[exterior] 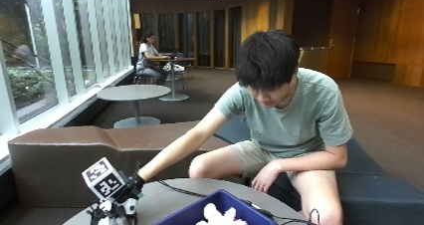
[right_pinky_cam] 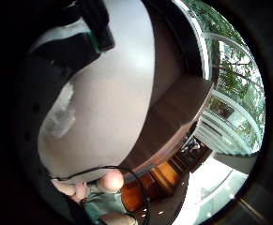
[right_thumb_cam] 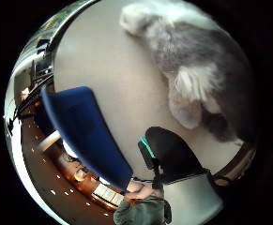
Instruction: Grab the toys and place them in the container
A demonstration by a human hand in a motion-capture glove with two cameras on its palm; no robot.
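- Now, from the outside view we saw the person seated on a dark bench, leaning forward, with the gloved right hand [exterior: 132,182] reaching down to the far side of the round grey counter [exterior: 179,197].
- We saw the blue container [exterior: 222,209] sitting on the counter's near part, with a white plush toy [exterior: 215,216] already lying inside it.
- We noted the bare hand [exterior: 265,175] resting by the person's knee, off the counter.
- From the thumb side palm view, we saw a grey and white fluffy toy [right_thumb_cam: 192,70] lying on the counter [right_thumb_cam: 108,70], apart from the container [right_thumb_cam: 82,131], which showed as a blue wall beside it.
- We saw the glove's black thumb [right_thumb_cam: 171,152] hanging over the counter, not touching the fluffy toy.
- We could not tell how the fingers stood; in the little finger side view only black strap [right_pinky_cam: 96,26] showed above bare counter [right_pinky_cam: 112,103].
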